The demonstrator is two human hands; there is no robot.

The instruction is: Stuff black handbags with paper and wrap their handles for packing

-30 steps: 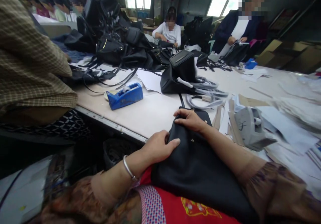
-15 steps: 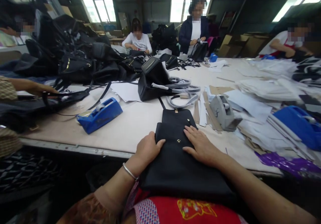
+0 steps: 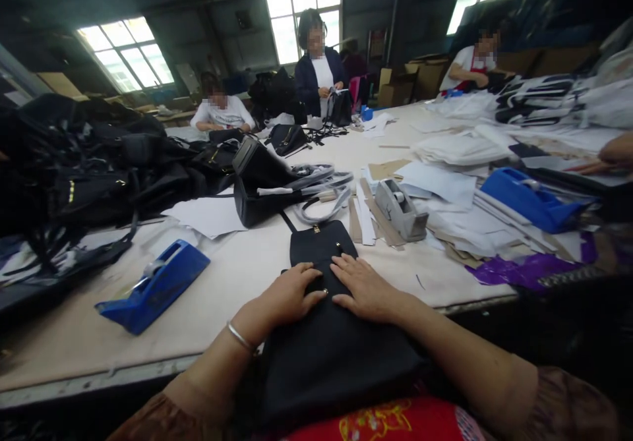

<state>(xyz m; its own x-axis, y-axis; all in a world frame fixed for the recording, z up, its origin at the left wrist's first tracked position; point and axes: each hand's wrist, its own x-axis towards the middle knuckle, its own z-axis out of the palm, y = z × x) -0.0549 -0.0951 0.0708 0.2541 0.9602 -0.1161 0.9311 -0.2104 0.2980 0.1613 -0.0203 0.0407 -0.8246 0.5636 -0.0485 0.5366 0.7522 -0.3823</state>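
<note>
Lying beneath spread, flattened hands point(image 3: 324, 293), a smooth black leather-like bag point(image 3: 336, 349) with small gold-toned fittings point(image 3: 316, 229).

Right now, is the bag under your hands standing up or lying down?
Lying down. The black bag has its broad side up, with the left hand and right hand resting on it.

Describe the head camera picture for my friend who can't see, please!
A person's left hand, with a silver bracelet on its wrist, and right hand rest on a black bag at the edge of a pale table. Blue and gray tape dispensers and a heap of black bags lie around it. Beyond, people handle more black things.
</note>
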